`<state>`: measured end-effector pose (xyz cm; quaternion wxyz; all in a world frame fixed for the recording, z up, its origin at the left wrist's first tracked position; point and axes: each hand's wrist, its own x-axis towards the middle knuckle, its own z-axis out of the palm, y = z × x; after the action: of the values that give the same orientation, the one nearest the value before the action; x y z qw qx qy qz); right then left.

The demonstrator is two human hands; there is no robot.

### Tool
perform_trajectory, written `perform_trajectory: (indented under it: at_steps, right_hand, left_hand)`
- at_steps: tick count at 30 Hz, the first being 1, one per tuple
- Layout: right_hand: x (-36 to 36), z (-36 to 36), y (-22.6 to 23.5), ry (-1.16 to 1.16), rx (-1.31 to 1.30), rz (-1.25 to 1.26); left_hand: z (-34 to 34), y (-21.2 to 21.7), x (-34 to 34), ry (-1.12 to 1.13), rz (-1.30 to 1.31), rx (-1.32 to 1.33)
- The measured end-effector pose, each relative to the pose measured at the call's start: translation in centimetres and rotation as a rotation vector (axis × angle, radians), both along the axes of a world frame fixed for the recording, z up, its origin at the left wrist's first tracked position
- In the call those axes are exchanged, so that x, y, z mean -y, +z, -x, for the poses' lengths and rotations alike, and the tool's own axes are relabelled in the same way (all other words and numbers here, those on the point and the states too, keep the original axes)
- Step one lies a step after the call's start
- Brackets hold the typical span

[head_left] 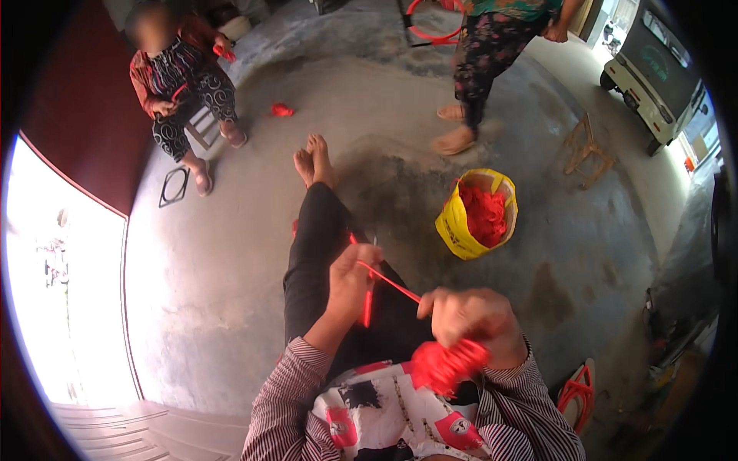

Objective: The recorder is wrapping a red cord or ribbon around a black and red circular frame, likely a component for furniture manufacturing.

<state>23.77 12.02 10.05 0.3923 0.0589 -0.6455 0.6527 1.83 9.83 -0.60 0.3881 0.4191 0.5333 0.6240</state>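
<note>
left hand (352, 278) pinches thin red plastic strand (388, 283), fingers closed on it, just above lap. right hand (470, 319) fist clamped on bunched red strand bundle (444, 364), right of left hand, strand taut between them. judgement: keep tension even, draw strand straight, hold bundle low so loops don't slip. yellow woven sack of red material (455, 227) on concrete floor (231, 253), beyond right hand.
</note>
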Motion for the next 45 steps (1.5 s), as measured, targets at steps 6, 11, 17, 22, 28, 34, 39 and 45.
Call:
perform_trajectory:
  at_steps: [6,11,17,22,28,34,39,45]
  right_hand:
    - [-6.3,2.6,-9.1,-0.721,1.008,-0.75]
    - [-7.3,7.9,-14.0,-0.723,0.847,-0.368]
    - [-4.0,7.1,-11.4,-0.795,0.417,-0.205]
    - [-3.6,6.1,-12.2,-0.779,0.496,-0.519]
    - [-3.8,1.7,-9.6,-0.544,0.321,0.421]
    - [-1.1,-3.0,-8.2,-0.13,-0.166,0.814]
    - [5.3,-5.7,-8.7,-0.366,0.409,0.815]
    - [1.5,-8.6,-13.6,-0.702,0.105,0.976]
  left_hand:
    - [2.4,-3.4,-3.7,0.045,0.367,0.127]
    - [2.9,-5.2,-5.6,0.063,0.222,-0.441]
    - [2.7,-1.7,-3.0,0.264,-0.017,-0.686]
    - [0.5,3.5,-2.4,-0.102,0.455,0.34]
    - [1.2,3.2,-2.4,-0.121,0.388,0.11]
    - [1.9,1.1,-3.5,-0.248,0.644,0.238]
    - [1.5,-1.3,-3.9,-0.319,0.753,0.345]
    - [0.5,-1.6,-2.8,-0.323,0.667,0.444]
